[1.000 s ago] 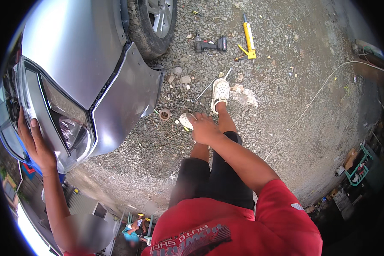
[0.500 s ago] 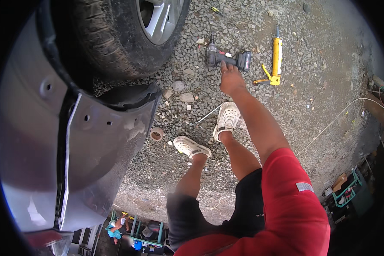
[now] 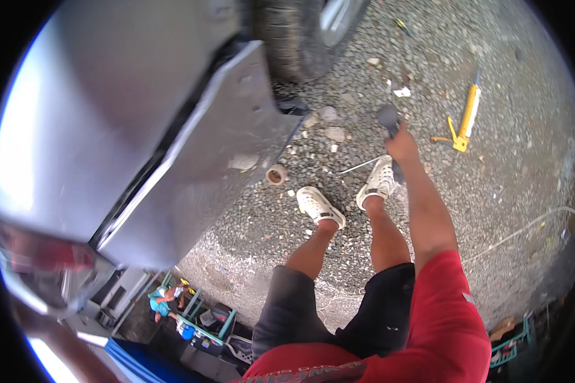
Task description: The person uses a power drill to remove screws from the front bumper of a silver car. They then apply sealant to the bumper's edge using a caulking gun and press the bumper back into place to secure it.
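My right hand [image 3: 402,145] is closed round the handle of a cordless impact driver [image 3: 388,117], held above the gravel near my right shoe. The driver's dark, rounded head shows beyond my fingers; part of its body is hidden by my hand and wrist. No left hand that I can make out is in the picture. Right of the driver lies a yellow caulking gun [image 3: 468,120] on the gravel. A thin metal rod [image 3: 358,166] lies by my right shoe, and a roll of tape [image 3: 276,174] rests left of my feet.
The grey car's body panel [image 3: 217,140] fills the left side, with a tyre [image 3: 287,38] beyond it. Pale stones [image 3: 335,134] and a small yellow-handled tool [image 3: 401,25] lie on the gravel. At the lower left are a seated person [image 3: 163,303] and a blurred brown shape.
My right hand has picked the impact driver up off the gravel and drawn it nearer to me. The view has turned, showing more of the car's rear and less of its wheel.
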Motion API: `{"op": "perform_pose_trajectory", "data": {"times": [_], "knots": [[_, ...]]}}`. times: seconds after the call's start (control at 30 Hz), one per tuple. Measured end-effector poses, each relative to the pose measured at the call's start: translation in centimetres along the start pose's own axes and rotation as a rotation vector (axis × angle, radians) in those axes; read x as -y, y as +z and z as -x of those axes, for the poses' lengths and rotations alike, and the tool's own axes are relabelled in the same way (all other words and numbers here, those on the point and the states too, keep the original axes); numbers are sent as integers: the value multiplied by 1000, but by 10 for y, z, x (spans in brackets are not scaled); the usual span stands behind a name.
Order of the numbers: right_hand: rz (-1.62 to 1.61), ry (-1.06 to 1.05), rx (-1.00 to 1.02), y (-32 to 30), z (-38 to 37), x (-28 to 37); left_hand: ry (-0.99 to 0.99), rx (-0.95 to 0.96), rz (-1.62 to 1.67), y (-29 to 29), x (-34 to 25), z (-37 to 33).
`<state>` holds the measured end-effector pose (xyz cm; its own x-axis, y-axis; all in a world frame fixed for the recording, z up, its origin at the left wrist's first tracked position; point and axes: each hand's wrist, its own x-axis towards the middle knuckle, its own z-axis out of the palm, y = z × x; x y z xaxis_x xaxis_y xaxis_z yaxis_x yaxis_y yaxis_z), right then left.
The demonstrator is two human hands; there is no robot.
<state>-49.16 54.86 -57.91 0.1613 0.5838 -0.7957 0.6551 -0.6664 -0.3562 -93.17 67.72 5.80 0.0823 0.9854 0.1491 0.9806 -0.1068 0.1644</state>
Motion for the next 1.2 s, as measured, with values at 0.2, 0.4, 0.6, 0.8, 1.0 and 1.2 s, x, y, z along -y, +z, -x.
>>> {"op": "perform_pose_trajectory", "data": {"times": [0.2, 0.4, 0.6, 0.8, 1.0, 1.2], "knots": [[-314, -73, -112, -49, 261, -22, 159, 234, 70, 20, -79, 79], [-695, -159, -93, -102, 420, -37, 56, 105, -45, 98, -101, 123], [-306, -564, -106, -175, 469, 33, -34, -50, -153, 120, -115, 109], [-193, -848, -190, -188, 475, 121, -267, -9, -21, 115, -111, 122], [-198, -1068, -273, -180, 467, 222, -182, -100, -40, 114, -98, 124], [-334, -1005, -153, -160, 455, 263, -209, -61, 7, 119, -97, 118]]}}
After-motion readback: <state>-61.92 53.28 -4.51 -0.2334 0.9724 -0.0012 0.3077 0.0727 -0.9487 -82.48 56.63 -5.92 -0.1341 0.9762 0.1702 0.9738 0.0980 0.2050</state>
